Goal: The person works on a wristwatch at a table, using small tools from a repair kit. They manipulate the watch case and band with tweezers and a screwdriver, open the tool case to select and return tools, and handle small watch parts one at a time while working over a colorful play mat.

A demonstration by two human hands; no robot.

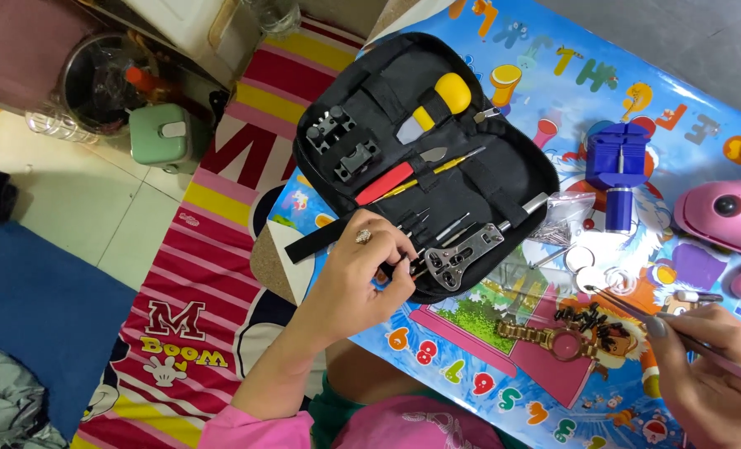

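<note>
An open black tool case lies on a colourful children's table. My left hand, with a ring on it, rests on the case's near edge, fingers pinching among the thin metal tools beside a silver case wrench. What it grips is hidden by the fingers. My right hand holds thin tweezers, tips pointing left over small black parts. A gold watch band lies between the hands.
The case also holds a yellow-handled tool, a red-handled tool and black blocks. A blue press tool, a clear bag and a pink toy stand right. Striped mat, pot and green container lie on the floor.
</note>
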